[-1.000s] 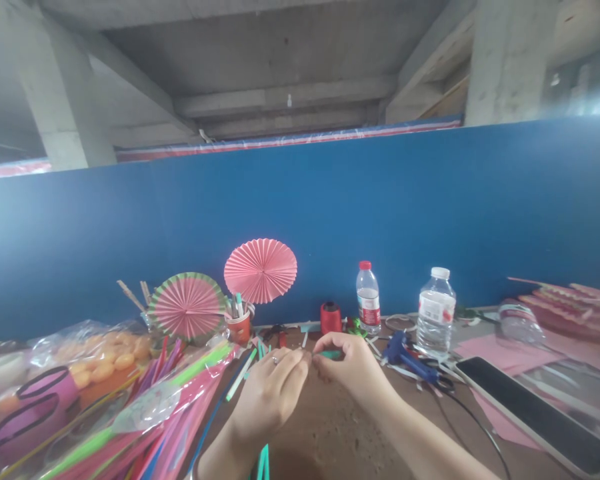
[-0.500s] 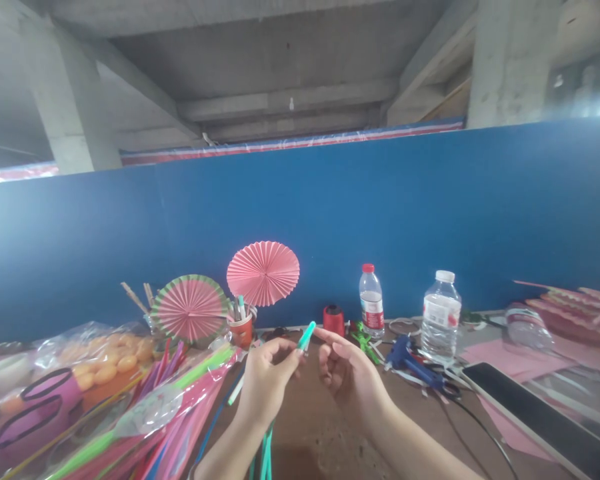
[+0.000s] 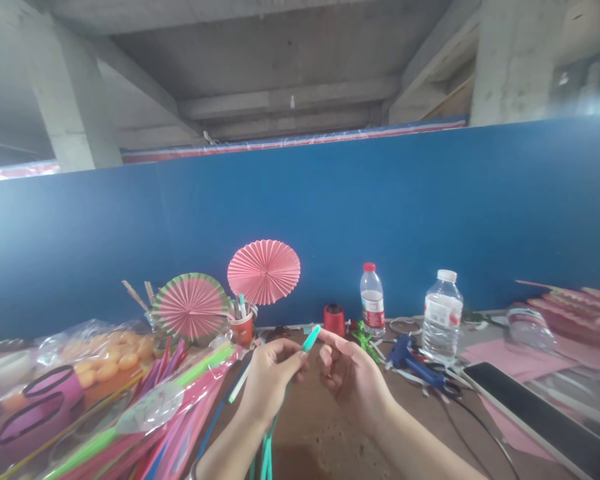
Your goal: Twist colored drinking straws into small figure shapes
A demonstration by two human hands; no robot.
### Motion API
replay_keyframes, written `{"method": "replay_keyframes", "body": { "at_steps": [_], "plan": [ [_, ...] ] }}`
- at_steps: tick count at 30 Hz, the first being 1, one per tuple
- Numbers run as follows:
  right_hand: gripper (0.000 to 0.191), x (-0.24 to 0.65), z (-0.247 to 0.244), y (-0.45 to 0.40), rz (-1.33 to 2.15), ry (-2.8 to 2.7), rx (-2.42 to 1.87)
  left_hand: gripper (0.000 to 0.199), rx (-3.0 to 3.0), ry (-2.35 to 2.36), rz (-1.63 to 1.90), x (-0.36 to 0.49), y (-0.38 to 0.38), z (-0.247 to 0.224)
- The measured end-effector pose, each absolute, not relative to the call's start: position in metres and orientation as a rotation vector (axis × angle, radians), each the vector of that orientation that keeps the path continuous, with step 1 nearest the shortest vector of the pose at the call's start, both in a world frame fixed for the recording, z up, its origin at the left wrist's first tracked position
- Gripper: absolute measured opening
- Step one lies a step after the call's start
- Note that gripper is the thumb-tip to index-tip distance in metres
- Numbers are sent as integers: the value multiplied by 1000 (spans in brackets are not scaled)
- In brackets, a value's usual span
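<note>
My left hand (image 3: 275,373) pinches a flat teal strip (image 3: 311,339) between thumb and fingers, its narrow end sticking up to the right. More teal strands (image 3: 267,453) hang below that wrist toward the near table edge; whether they join the held strip is hidden. My right hand (image 3: 353,373) is just to the right, index finger stretched out with its tip at the strip's upper end. Its other fingers are loosely curled, holding nothing that I can see.
Plastic-wrapped coloured stems (image 3: 155,407) lie left. Behind stand pink paper fans (image 3: 264,272), a pen cup (image 3: 241,330), a red thread spool (image 3: 334,320) and water bottles (image 3: 443,317). A blue glue gun (image 3: 415,363) with cord and a phone (image 3: 540,420) lie right.
The teal strip's end has tilted slightly further right and down, and its broad side shows more. My right index finger stays at its tip. Both hands have barely moved.
</note>
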State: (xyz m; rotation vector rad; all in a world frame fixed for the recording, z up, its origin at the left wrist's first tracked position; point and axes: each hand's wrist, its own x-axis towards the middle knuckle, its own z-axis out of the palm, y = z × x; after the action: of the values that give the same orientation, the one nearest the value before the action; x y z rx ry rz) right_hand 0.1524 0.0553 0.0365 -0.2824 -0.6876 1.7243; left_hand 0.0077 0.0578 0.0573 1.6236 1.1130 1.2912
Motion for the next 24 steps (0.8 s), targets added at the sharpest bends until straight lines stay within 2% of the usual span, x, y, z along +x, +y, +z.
{"method": "replay_keyframes", "body": {
  "at_steps": [8,24],
  "plan": [
    [25,153,38,54,1688,-678,-348,13,1548,1077,1282,9,59,57],
    [22,148,37,55,1590,-749,-174,13,1538,1085,1275,10,59,58]
  ]
}}
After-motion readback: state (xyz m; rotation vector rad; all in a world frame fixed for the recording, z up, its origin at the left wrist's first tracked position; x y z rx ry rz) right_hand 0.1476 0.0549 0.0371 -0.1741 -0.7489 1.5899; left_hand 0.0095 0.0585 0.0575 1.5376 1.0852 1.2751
